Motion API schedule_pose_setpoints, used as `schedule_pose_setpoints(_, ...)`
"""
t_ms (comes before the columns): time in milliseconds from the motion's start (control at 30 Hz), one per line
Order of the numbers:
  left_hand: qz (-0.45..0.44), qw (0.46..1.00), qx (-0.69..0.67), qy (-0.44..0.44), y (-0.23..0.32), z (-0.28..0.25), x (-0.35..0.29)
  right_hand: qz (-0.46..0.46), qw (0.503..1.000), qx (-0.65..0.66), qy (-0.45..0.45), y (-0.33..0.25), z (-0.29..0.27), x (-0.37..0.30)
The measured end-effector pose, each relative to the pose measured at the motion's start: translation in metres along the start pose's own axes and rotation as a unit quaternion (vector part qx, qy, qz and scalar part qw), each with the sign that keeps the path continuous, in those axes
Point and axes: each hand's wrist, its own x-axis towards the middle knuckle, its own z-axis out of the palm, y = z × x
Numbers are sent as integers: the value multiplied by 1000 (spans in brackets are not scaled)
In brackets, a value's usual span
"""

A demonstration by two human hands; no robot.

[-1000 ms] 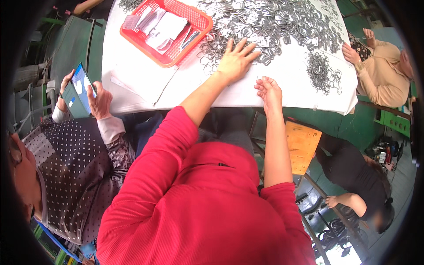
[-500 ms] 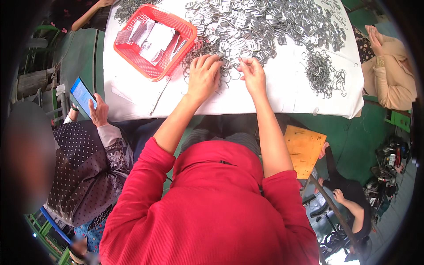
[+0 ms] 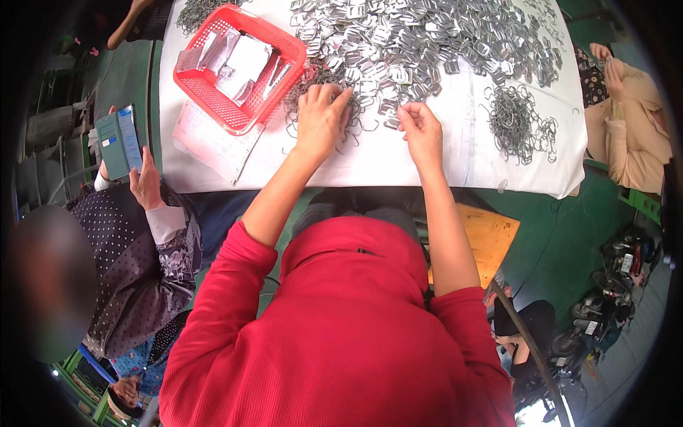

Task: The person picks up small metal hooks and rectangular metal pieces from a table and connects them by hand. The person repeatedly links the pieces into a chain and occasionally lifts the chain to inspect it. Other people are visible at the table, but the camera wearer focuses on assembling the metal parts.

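Observation:
My left hand rests over a pile of dark bent wire hooks beside the red basket. Its fingers are curled; whatever they grip is hidden beneath them. To its right, my right hand is held just above the white tablecloth, thumb and forefinger pinched together. Anything in that pinch is too small to make out. A flat silver metal buckle lies close to the right fingertips. Beyond both hands spreads a large heap of similar buckles.
A red plastic basket holding packets stands at the left. Papers lie partly under it. Another hook pile sits at the right of the table. A person at the left holds a phone; another sits at the right.
My right hand has moved slightly right and toward me, away from the left hand. The left hand has shifted slightly left. At the left, the person's phone has turned and its case shows.

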Motion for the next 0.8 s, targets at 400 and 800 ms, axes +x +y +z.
schedule_pose_setpoints(400,-321,885,-329,-71,-2,-31,-11,10,997,47,-63,-27,17,-20)
schedule_pose_setpoints(800,-320,825,-465,-13,-27,-22,-16,-35,996,-38,-67,-23,42,-30)
